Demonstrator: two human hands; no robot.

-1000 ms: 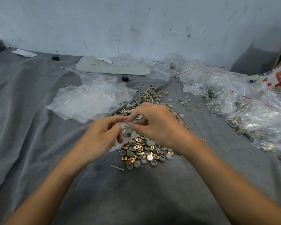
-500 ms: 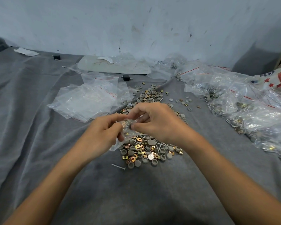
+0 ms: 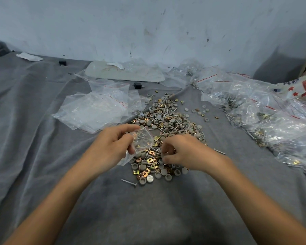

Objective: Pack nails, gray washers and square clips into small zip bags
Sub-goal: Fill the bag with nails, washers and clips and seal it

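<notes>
Grip changed: right hand (image 3: 184, 153) dropped from zip bag (image 3: 143, 138) onto hardware pile (image 3: 173, 121), fingers curled (grasp unclear); left hand (image 3: 111, 147) pinched bag above pile; filling unfinished.

One head-worn view (wide-angle) looks forward and down, close over the gray cloth (image 3: 42, 147) toward the wall (image 3: 148, 23).

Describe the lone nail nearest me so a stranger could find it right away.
On the gray cloth, find the central pile of washers, clips and nails. Off its near-left corner, between the two forearms, lies the lone nail. Unlike the nails tangled in the pile, it lies by itself on bare cloth, beside a cupped gray washer.
</notes>
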